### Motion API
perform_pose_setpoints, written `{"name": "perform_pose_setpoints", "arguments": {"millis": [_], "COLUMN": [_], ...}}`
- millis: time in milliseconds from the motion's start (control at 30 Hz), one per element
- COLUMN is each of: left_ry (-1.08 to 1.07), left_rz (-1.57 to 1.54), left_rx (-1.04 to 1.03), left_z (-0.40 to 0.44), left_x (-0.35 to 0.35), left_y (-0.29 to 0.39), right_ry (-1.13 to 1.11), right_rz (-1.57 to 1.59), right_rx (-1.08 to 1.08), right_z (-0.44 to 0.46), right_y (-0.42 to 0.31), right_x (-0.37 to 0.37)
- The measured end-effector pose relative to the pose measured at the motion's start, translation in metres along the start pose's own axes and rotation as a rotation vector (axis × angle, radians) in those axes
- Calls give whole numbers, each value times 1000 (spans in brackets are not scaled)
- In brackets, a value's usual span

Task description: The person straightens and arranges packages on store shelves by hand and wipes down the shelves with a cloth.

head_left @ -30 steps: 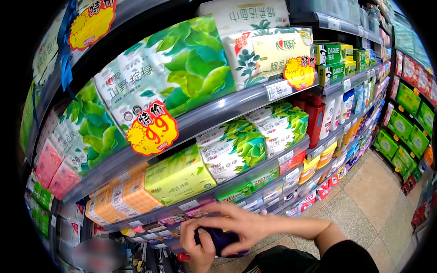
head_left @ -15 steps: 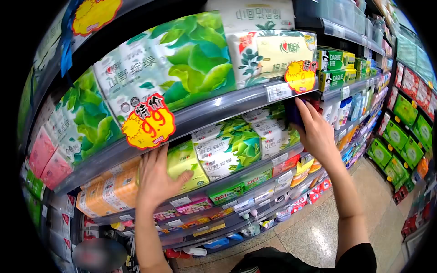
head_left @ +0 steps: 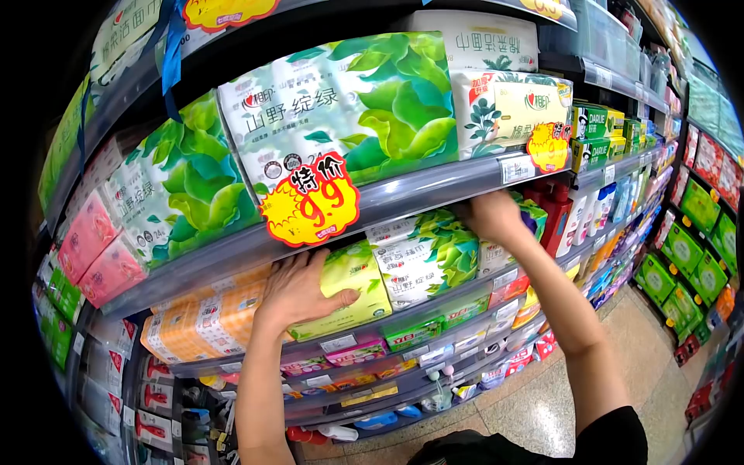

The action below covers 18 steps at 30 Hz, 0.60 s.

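On the second shelf, my left hand (head_left: 298,291) lies with fingers spread across the lime-green tissue pack (head_left: 353,288), its fingertips going back under the upper shelf. An orange checked tissue pack (head_left: 209,322) sits beside it on the left. My right hand (head_left: 496,218) reaches in over the white tissue packs with green leaves (head_left: 422,267), below the upper shelf edge (head_left: 434,186). The right fingers are hidden in the shadow behind the packs, so what they touch cannot be seen. A dark purple item (head_left: 529,221) shows just right of that wrist.
Large leaf-patterned tissue packs (head_left: 349,108) fill the upper shelf above my hands. A yellow price tag (head_left: 311,203) hangs from its edge. Red pump bottles (head_left: 554,217) stand to the right. Lower shelves hold green boxed goods (head_left: 415,333). Tiled floor (head_left: 535,403) lies at lower right.
My right hand has moved left, from the dark purple item at the shelf's right end to behind the leaf-patterned packs. The left hand stays on the lime-green pack. The view has shifted slightly.
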State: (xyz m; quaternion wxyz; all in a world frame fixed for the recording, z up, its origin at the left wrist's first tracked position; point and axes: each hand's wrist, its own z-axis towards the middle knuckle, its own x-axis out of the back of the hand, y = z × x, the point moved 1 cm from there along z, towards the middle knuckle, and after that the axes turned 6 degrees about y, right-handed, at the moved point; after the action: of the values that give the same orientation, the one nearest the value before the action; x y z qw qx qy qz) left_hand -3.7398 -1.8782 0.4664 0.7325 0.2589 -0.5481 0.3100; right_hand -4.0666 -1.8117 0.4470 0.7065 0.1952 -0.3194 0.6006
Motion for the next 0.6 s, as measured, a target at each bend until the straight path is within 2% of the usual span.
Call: {"name": "perform_pose_setpoints", "arguments": {"millis": [33,100,233,300,367,433,500,567,600], "left_ry": [17,3,3,6,11,33,62,29,26], "left_rz": [27,17,-13,-7,1,6,-47,-16,-16], "left_rx": [-18,-19,-10,-24,-35,-27,-69,-14,-23], "left_z": [0,0,0,1,1,1,1,-2,-2], "left_x": [-1,-1,-1,-2,-2,-2,-2,3,2], "left_y": [0,-1,1,0,0,0,-1,7,7], "right_ry": [-40,-84,-150,169,86,122,397,356,355], "right_rz": [67,17,169,178,374,446,576,650,737], "right_rx": [-46,66,126,249,163,116,331,336,244], "right_z": [-3,-6,-13,-25,-29,-44,-74,-112,-132], "right_y": [-24,-57,-121,-146,-149,-149,-142,-128,-116], "right_x": [1,-6,0,-8,4,18,38,56,50]}}
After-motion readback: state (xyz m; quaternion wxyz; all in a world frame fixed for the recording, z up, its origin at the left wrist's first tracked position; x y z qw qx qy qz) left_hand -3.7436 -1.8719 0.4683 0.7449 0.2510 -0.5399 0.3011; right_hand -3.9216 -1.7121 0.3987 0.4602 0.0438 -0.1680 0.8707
